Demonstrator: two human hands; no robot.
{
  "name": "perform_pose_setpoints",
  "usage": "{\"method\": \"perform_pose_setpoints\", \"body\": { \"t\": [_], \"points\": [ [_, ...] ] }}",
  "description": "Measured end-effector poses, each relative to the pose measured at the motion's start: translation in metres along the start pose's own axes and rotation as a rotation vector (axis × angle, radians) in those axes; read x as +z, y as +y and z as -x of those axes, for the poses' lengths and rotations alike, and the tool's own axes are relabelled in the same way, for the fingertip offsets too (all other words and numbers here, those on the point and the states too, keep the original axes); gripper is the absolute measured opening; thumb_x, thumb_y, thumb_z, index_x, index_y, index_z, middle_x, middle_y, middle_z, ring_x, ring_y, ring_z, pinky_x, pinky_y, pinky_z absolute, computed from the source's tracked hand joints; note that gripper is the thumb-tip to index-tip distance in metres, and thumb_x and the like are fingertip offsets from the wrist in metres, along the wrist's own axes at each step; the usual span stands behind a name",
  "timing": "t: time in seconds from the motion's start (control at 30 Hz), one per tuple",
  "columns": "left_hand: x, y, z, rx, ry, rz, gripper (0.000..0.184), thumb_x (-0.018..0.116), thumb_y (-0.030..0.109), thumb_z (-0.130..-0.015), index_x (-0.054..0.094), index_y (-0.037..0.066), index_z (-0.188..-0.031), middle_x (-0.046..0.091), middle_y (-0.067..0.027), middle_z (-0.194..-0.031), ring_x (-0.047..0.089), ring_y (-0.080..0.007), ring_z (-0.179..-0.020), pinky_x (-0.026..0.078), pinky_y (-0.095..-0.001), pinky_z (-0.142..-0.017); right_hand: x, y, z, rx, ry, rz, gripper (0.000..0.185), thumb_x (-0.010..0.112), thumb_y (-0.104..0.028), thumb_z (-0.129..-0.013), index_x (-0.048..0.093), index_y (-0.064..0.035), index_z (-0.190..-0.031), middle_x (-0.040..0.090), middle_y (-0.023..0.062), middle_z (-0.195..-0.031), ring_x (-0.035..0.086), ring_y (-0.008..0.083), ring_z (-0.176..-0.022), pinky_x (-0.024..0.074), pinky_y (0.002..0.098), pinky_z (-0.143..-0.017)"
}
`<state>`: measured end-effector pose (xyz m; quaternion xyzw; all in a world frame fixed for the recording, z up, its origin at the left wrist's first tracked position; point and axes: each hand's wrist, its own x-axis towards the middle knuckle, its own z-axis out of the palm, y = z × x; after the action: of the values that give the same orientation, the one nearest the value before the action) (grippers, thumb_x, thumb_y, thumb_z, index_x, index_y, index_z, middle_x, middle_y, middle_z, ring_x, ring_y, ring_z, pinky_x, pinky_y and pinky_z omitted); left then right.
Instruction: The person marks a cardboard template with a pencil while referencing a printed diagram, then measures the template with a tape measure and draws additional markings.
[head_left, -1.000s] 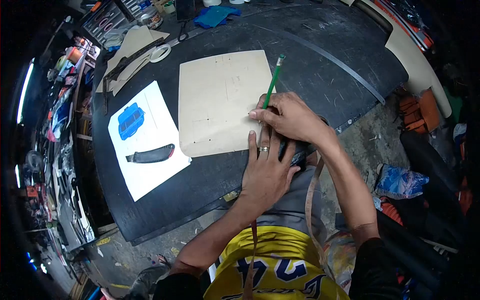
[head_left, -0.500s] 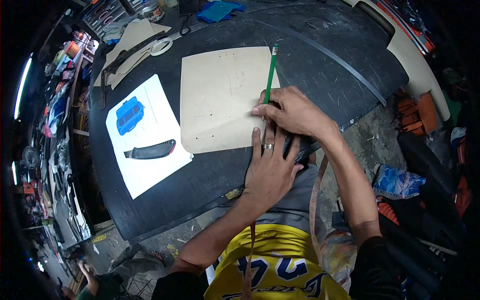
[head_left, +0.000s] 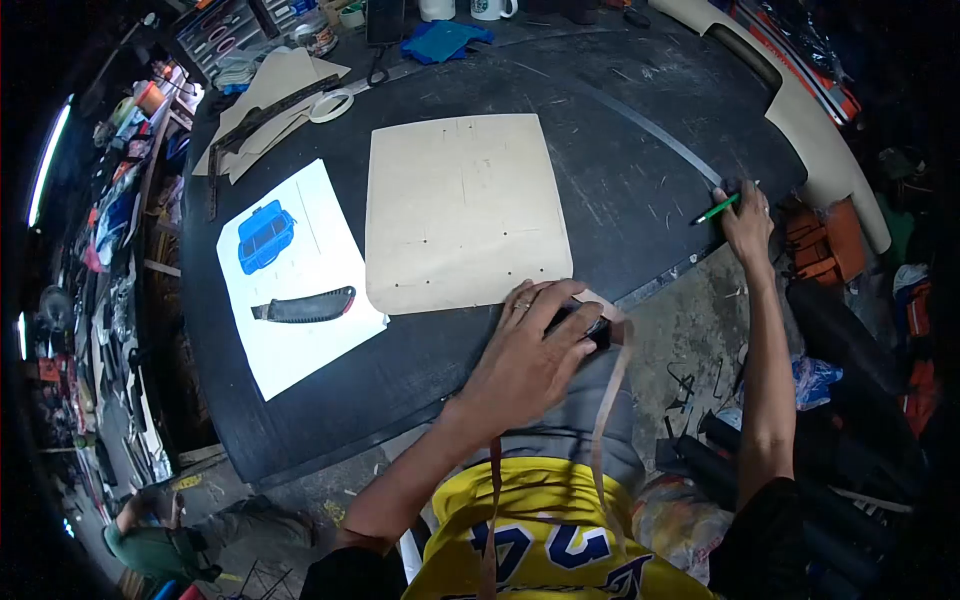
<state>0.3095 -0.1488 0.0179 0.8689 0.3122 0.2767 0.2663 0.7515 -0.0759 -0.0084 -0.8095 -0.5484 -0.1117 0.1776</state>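
A tan card sheet (head_left: 465,200) with pencil lines and several small dots lies on the black tabletop. My left hand (head_left: 530,345) rests at its near right corner, fingers bent and apart. A dark object, partly hidden, is beside that hand, along with a cloth measuring tape (head_left: 608,390) that hangs down over my front. Far to the right, my right hand (head_left: 748,230) is closed around a green pencil (head_left: 715,209). Its fingers are at the near end of a long metal ruler (head_left: 655,132); whether they grip it I cannot tell.
Left of the card, a white printed sheet (head_left: 285,350) bears a black utility knife (head_left: 305,305). Behind are a tape roll (head_left: 331,106), card offcuts (head_left: 275,80), a dark metal square (head_left: 245,128) and blue fabric (head_left: 447,41). Another person (head_left: 155,545) is at lower left.
My right hand has moved from the card to the ruler at the right, carrying the pencil. My left hand has shifted slightly, its fingers more bent. The view has tilted a little.
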Motion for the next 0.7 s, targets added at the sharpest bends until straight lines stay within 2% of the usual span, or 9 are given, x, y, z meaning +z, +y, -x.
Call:
{"method": "perform_pose_setpoints", "body": {
  "t": [0.07,0.13,0.2,0.23,0.33,0.37,0.47,0.63,0.7],
  "points": [
    [-0.024,0.001,-0.001,-0.006,-0.003,0.091,0.041,0.070,0.020,-0.101,0.064,0.007,-0.139,0.057,-0.0154,-0.146,0.054,-0.0364,-0.138,0.033,-0.0603,-0.124,0.008,0.036,0.003,0.160,-0.078,0.022,0.060,0.062,-0.051,-0.106,0.060,-0.0041,-0.143,0.061,0.0245,-0.141,0.061,0.0427,-0.128,0.0467,0.0538,-0.106],
    [-0.057,-0.005,-0.011,-0.109,0.028,0.011,0.037,0.070,0.013,-0.100,0.066,0.006,-0.136,0.058,-0.0162,-0.144,0.056,-0.0344,-0.136,0.038,-0.0511,-0.123,0.018,0.068,0.002,0.109,-0.062,-0.069,0.060,0.062,-0.051,-0.106,0.061,-0.0028,-0.141,0.061,0.0245,-0.139,0.061,0.0432,-0.127,0.0472,0.0532,-0.105],
    [-0.076,-0.035,-0.021,-0.170,-0.034,-0.132,0.045,0.069,0.029,-0.103,0.065,0.010,-0.144,0.053,-0.0171,-0.153,0.049,-0.0363,-0.145,0.034,-0.0573,-0.125,0.027,0.086,0.001,0.005,-0.033,-0.245,0.060,0.061,-0.051,-0.107,0.061,-0.0001,-0.138,0.061,0.0245,-0.135,0.062,0.0441,-0.123,0.0483,0.0520,-0.104],
    [-0.082,-0.047,-0.026,-0.168,-0.029,-0.142,0.045,0.069,0.029,-0.103,0.065,0.010,-0.144,0.053,-0.0171,-0.153,0.049,-0.0363,-0.145,0.034,-0.0573,-0.125,0.023,0.080,0.000,0.002,-0.027,-0.253,0.060,0.061,-0.051,-0.107,0.061,-0.0001,-0.138,0.061,0.0245,-0.135,0.062,0.0441,-0.123,0.0483,0.0520,-0.104],
    [-0.094,-0.078,-0.038,-0.235,-0.058,-0.527,0.058,0.061,0.052,-0.105,0.061,0.017,-0.151,0.044,-0.0172,-0.164,0.036,-0.0381,-0.156,0.026,-0.0630,-0.129,0.009,0.067,0.006,0.048,-0.066,-0.193,0.056,0.062,-0.047,-0.107,0.061,0.0028,-0.133,0.062,0.0242,-0.130,0.062,0.0454,-0.122,0.0497,0.0507,-0.102],
    [-0.099,-0.088,-0.042,-0.233,-0.048,-0.534,0.058,0.061,0.052,-0.105,0.061,0.017,-0.151,0.044,-0.0172,-0.164,0.036,-0.0381,-0.156,0.026,-0.0630,-0.129,0.007,0.064,0.007,0.042,-0.056,-0.197,0.056,0.062,-0.047,-0.107,0.061,0.0028,-0.133,0.062,0.0243,-0.130,0.062,0.0454,-0.122,0.0497,0.0507,-0.102],
    [-0.107,-0.114,-0.058,-0.367,-0.129,-0.535,0.077,0.045,0.075,-0.102,0.054,0.024,-0.159,0.031,-0.0159,-0.174,0.022,-0.0387,-0.163,0.017,-0.0677,-0.131,0.003,0.066,0.014,0.006,-0.061,-0.233,0.051,0.068,-0.042,-0.104,0.062,0.0017,-0.128,0.063,0.0248,-0.122,0.064,0.0400,-0.114,0.0500,0.0464,-0.097],
    [-0.109,-0.143,-0.088,-0.427,-0.160,-0.608,0.086,0.037,0.084,-0.099,0.045,0.028,-0.164,0.025,-0.0141,-0.177,0.017,-0.0398,-0.165,0.011,-0.0706,-0.130,-0.012,0.050,0.027,0.028,-0.051,-0.215,0.048,0.072,-0.037,-0.101,0.061,0.0022,-0.126,0.063,0.0237,-0.117,0.066,0.0383,-0.109,0.0507,0.0475,-0.092],
    [-0.106,-0.152,-0.096,-0.471,-0.193,-0.613,0.092,0.034,0.089,-0.095,0.041,0.030,-0.166,0.022,-0.0135,-0.178,0.015,-0.0403,-0.165,0.008,-0.0734,-0.129,-0.019,0.047,0.031,0.117,-0.171,-0.163,0.050,0.074,-0.036,-0.099,0.063,0.0016,-0.130,0.063,0.0255,-0.128,0.064,0.0405,-0.119,0.0507,0.0484,-0.098]
  ]
}}
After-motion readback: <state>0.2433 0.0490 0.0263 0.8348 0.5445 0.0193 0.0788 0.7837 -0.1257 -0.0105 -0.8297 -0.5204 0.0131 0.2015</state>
